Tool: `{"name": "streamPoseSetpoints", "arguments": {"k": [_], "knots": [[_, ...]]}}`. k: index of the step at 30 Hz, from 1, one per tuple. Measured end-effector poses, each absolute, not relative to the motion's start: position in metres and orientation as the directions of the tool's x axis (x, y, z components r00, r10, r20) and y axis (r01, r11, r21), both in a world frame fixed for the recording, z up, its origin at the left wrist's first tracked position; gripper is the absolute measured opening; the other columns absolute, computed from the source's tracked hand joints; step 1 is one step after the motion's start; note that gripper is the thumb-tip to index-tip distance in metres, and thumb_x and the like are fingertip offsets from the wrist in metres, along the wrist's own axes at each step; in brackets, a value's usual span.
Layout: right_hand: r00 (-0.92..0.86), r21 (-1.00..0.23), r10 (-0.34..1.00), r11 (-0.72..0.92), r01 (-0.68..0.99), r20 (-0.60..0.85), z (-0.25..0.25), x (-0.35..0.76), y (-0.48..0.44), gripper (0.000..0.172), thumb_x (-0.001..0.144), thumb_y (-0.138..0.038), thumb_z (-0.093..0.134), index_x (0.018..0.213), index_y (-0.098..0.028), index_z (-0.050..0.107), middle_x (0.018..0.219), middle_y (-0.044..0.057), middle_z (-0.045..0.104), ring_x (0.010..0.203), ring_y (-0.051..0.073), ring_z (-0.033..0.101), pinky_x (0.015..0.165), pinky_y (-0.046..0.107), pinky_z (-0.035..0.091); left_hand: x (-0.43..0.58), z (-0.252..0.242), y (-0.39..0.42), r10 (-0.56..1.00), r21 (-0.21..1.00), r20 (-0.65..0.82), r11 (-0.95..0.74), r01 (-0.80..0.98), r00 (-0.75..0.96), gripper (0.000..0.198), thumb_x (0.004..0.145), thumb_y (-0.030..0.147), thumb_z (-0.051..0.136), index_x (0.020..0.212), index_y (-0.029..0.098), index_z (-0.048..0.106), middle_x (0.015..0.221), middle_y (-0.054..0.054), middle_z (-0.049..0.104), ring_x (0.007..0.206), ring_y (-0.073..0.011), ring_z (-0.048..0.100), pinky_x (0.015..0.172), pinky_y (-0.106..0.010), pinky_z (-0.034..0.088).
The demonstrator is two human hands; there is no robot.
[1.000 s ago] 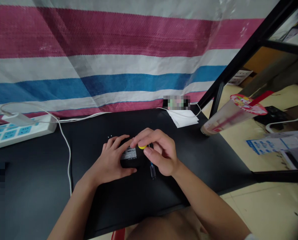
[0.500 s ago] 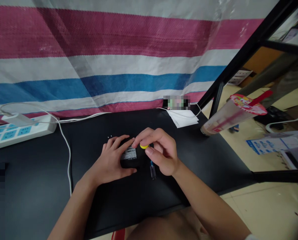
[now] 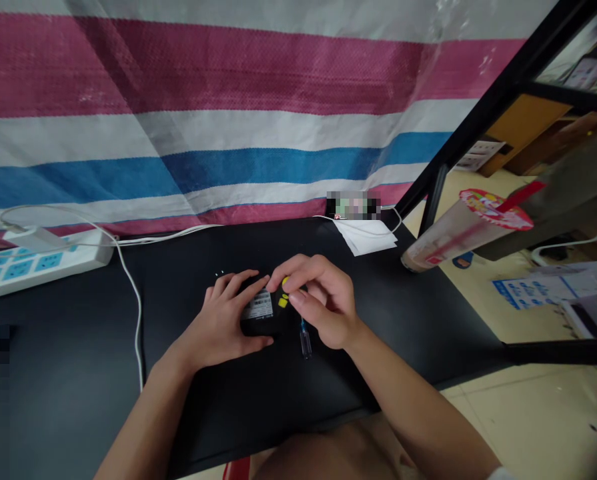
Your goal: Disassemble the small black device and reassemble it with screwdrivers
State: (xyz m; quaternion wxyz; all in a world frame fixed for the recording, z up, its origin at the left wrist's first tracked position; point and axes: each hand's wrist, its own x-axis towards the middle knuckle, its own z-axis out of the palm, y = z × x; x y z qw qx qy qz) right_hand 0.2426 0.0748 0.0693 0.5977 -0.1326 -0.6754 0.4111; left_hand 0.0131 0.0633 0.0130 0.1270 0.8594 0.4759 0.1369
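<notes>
A black box-like device with a white printed label [image 3: 261, 305] lies on the black desk. My left hand [image 3: 223, 327] holds it down, fingers spread over its far part and thumb along its near side. My right hand [image 3: 323, 300] is closed, pinching the yellow-and-black handle of a screwdriver [image 3: 283, 303] over the device's right part. That screwdriver's tip is hidden. Just below the right hand lies another screwdriver with a clear handle [image 3: 305, 343]. Tiny shiny pieces, probably screws [image 3: 219, 273], rest beyond the left fingertips.
At the left stands a white power strip [image 3: 91, 257] with a white cable [image 3: 137, 300] running down the desk. White paper [image 3: 371, 237] lies at the back. A sealed drink cup with a red straw [image 3: 438, 243] is near the right edge, beside a black metal frame [image 3: 434, 193].
My right fingers have shifted on the screwdriver handle, which is turned or tilted so more of its yellow side shows. My left hand and the device have stayed put.
</notes>
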Motion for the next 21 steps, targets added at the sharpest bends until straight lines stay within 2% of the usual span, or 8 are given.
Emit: {"name": "streamPoseSetpoints", "arguments": {"k": [3, 8, 13, 16, 18, 21], "knots": [[-0.27, -0.716, 0.665, 0.616, -0.329, 0.696, 0.0689, 0.2416, 0.0745, 0.01, 0.098, -0.02, 0.066, 0.107, -0.023, 0.067, 0.103, 0.007, 0.075, 0.102, 0.022, 0.075, 0.087, 0.04, 0.062, 0.0132, 0.0119, 0.0636, 0.851, 0.35, 0.12, -0.518, 0.781, 0.511, 0.101, 0.076, 0.059, 0.083, 0.163, 0.037, 0.037, 0.164, -0.01, 0.041, 0.143, -0.0424, 0.041, 0.108, -0.061, 0.043], [-0.199, -0.655, 0.625, 0.719, -0.231, 0.755, 0.0659, 0.2386, 0.0776, 0.022, 0.085, -0.017, 0.081, 0.103, -0.025, 0.071, 0.109, 0.005, 0.067, 0.099, 0.019, 0.07, 0.089, 0.039, 0.06, 0.0132, 0.0117, 0.0631, 0.853, 0.361, 0.121, -0.514, 0.778, 0.508, 0.103, 0.077, 0.057, 0.083, 0.165, 0.038, 0.033, 0.165, -0.009, 0.039, 0.144, -0.0417, 0.04, 0.11, -0.062, 0.04], [-0.266, -0.719, 0.677, 0.575, -0.39, 0.686, 0.0668, 0.2414, 0.0753, 0.014, 0.098, -0.014, 0.064, 0.109, -0.022, 0.066, 0.103, 0.007, 0.073, 0.102, 0.02, 0.072, 0.093, 0.042, 0.058, 0.0132, 0.014, 0.0632, 0.855, 0.353, 0.102, -0.509, 0.785, 0.508, 0.097, 0.076, 0.061, 0.083, 0.16, 0.036, 0.041, 0.163, -0.011, 0.042, 0.143, -0.0423, 0.04, 0.108, -0.061, 0.042], [-0.296, -0.722, 0.674, 0.533, -0.44, 0.677, 0.0668, 0.242, 0.0746, 0.013, 0.101, -0.018, 0.06, 0.112, -0.022, 0.062, 0.101, 0.008, 0.075, 0.102, 0.022, 0.073, 0.095, 0.044, 0.057, 0.0138, 0.0143, 0.0636, 0.854, 0.363, 0.109, -0.51, 0.78, 0.508, 0.099, 0.076, 0.06, 0.083, 0.161, 0.036, 0.039, 0.163, -0.011, 0.043, 0.143, -0.0418, 0.041, 0.109, -0.061, 0.041], [-0.299, -0.712, 0.652, 0.582, -0.392, 0.697, 0.0658, 0.2411, 0.0758, 0.017, 0.096, -0.019, 0.067, 0.112, -0.023, 0.062, 0.105, 0.008, 0.073, 0.102, 0.021, 0.072, 0.094, 0.042, 0.058, 0.0141, 0.0139, 0.0637, 0.855, 0.365, 0.112, -0.509, 0.78, 0.506, 0.098, 0.076, 0.059, 0.083, 0.161, 0.036, 0.039, 0.162, -0.011, 0.043, 0.142, -0.042, 0.041, 0.108, -0.061, 0.042], [-0.299, -0.678, 0.61, 0.682, -0.273, 0.734, 0.0633, 0.2399, 0.0791, 0.034, 0.088, -0.018, 0.078, 0.116, -0.025, 0.06, 0.111, 0.008, 0.07, 0.103, 0.021, 0.071, 0.09, 0.04, 0.06, 0.014, 0.0134, 0.0633, 0.855, 0.355, 0.121, -0.512, 0.782, 0.505, 0.097, 0.077, 0.059, 0.083, 0.161, 0.035, 0.041, 0.16, -0.012, 0.044, 0.142, -0.0422, 0.041, 0.106, -0.06, 0.043]]}}
